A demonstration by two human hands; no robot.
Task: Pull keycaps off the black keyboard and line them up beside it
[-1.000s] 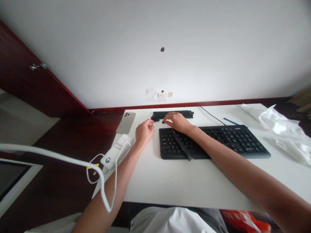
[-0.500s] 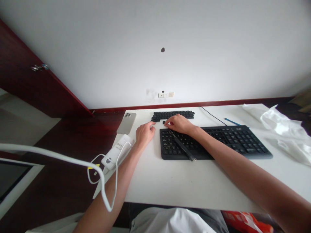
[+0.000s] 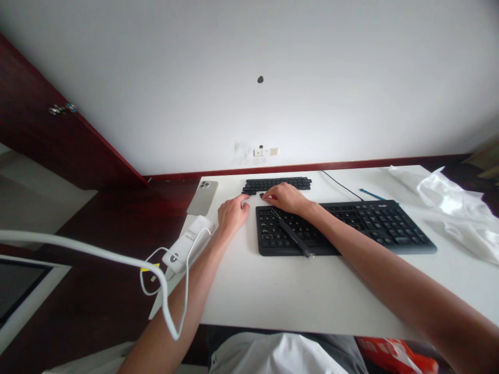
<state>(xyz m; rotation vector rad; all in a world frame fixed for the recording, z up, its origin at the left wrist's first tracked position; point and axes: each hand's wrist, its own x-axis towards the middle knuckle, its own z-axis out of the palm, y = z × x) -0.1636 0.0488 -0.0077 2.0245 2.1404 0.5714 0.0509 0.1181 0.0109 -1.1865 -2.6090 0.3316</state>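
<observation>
Right hand (image 3: 286, 199) touches a black keycap (image 3: 262, 196), grip unclear; left hand (image 3: 233, 215) curled nearby; keyboard (image 3: 374, 228) lettering unreadable.

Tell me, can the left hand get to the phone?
Probably yes. The left hand is close beside the phone on the white desk, and nothing seems to stand between them. The white charger lies nearer the wrist, so it looks out of the way.

From up on the person's head, the one wide view looks forward and down, close over the left hand (image 3: 233, 217) and right hand (image 3: 286, 199) on the white bench (image 3: 273, 296), with the wall (image 3: 249, 78) filling the upper half of the frame and the person's white shirt (image 3: 273, 356) along the bottom edge.
</observation>
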